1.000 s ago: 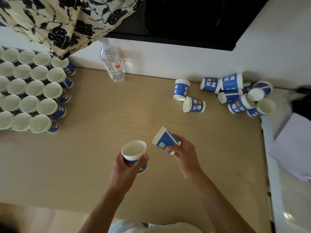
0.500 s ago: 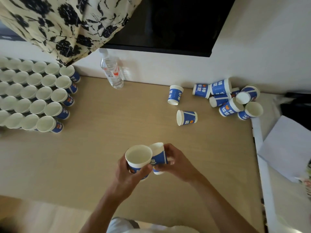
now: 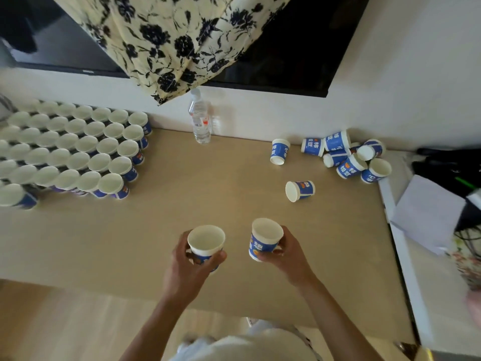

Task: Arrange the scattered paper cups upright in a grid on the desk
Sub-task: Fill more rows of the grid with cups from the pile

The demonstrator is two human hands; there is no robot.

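Left cup (image 3: 206, 242) and right cup (image 3: 266, 237), paper, have parted.

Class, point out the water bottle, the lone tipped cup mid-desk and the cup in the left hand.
water bottle (image 3: 200, 118), head view, clear body.
lone tipped cup (image 3: 305, 188), head view, blue side.
held cup (image 3: 205, 239) in left hand (image 3: 186, 268), head view, white inside.

- clear plastic water bottle (image 3: 201, 121), white cap, red bit on the label, standing upright right at the foot of the white wall (image 3: 416, 74)
- cream cloth with a dark floral print (image 3: 177, 40) hanging down over the wall, its lowest corner just above and left of the bottle cap
- big dark screen (image 3: 299, 48) behind the cloth
- white sheets of paper (image 3: 426, 212) off to the right, slightly crooked
- black tangle of gear (image 3: 447, 165) above the paper, can't tell what it is
- light wood floor (image 3: 65, 316) bottom left
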